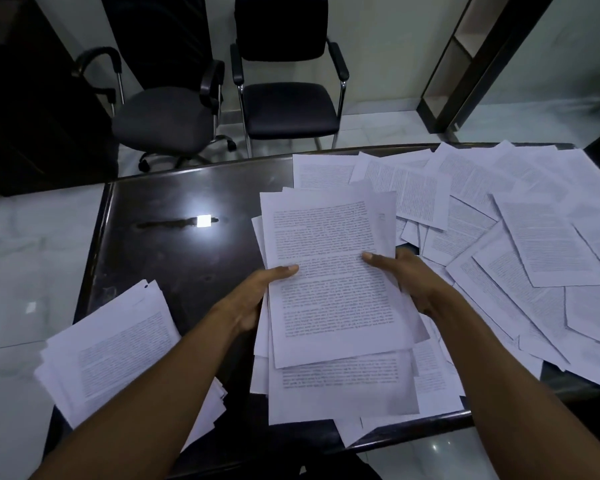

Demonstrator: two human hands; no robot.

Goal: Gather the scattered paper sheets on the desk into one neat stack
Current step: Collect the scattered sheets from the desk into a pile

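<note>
**Bundle up, edges ragged**

Left hand [257,299] and right hand [413,282] gripping a loose bundle of sheets [329,271] over mid worktop [174,202]. Best tapped square, then laid on the pile [118,355] at left. Scattered pages [520,230] crowding the right side; two chairs [284,105] beyond.

Both my forearms reach forward, my left hand [257,292] and right hand [409,278] each gripping, thumbs on top, fingers apparently curled beneath.
</note>
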